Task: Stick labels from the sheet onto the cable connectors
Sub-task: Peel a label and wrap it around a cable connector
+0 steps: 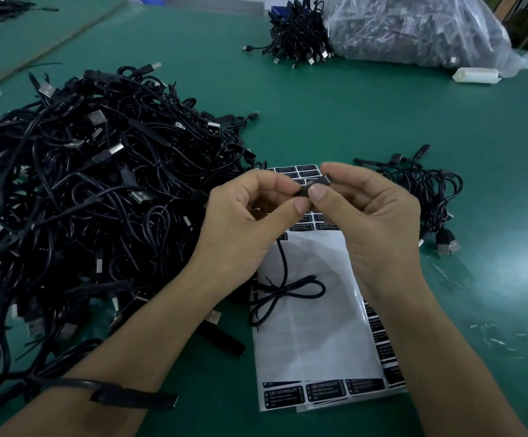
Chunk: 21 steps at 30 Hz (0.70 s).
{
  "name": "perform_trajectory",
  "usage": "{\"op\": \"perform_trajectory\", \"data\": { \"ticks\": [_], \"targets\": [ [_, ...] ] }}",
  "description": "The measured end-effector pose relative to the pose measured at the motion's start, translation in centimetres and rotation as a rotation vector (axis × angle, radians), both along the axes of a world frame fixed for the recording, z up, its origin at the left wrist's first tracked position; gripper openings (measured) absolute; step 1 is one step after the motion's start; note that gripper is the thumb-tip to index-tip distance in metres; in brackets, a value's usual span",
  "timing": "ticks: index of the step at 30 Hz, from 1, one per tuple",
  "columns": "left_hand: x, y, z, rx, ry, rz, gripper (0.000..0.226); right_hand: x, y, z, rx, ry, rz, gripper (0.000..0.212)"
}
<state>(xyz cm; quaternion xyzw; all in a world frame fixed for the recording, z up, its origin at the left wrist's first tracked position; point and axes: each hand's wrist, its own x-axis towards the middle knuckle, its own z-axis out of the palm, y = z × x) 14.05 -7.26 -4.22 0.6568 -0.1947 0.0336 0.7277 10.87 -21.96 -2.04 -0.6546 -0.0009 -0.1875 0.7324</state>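
ME: Black plastic, that's what I'm pinching. The connector [307, 188] is sitting between the thumb and forefinger of my left hand [250, 216] and of my right hand [370, 216], both closed on it, up above the far end of the label sheet [313, 329].

BOOTH: And the lead?

ME: Its cable [283, 263] is dangling down between my hands and looping on the sheet. It's light and floppy, I'm guessing, so it's hardly dragging on the grip.

BOOTH: How's the piece handling?

ME: It's small and rigid, probably a bit slick. I'm reckoning the ends are the place to hold, leaving the flat face free for the sticker. I'm not able to tell whether a label is on it already, because my thumbs are covering it.

BOOTH: And the stickers?

ME: They're thin and tacky, I'm judging, and easy to crease, so best lifted by one corner. Black ones are showing at the sheet's far end and near edge, with the middle down to white backing.

BOOTH: Plenty queued up?

ME: A big tangle of cables [92, 171] is lying at my left and a smaller bunch [426, 190] at my right, all on the green mat [351, 115].
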Motion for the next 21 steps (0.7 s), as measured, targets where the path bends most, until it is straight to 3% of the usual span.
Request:
{"op": "perform_trajectory", "data": {
  "ticks": [7, 21],
  "targets": [
    [-0.16, -0.08, 0.1, 0.007, 0.017, 0.009, 0.022, -0.2, 0.01, 0.49, 0.021, -0.008, 0.018, 0.031],
    [-0.15, -0.06, 0.18, 0.027, 0.037, 0.022, 0.021, 0.01, -0.02, 0.3, 0.035, 0.001, 0.015, 0.031]
  ]
}}
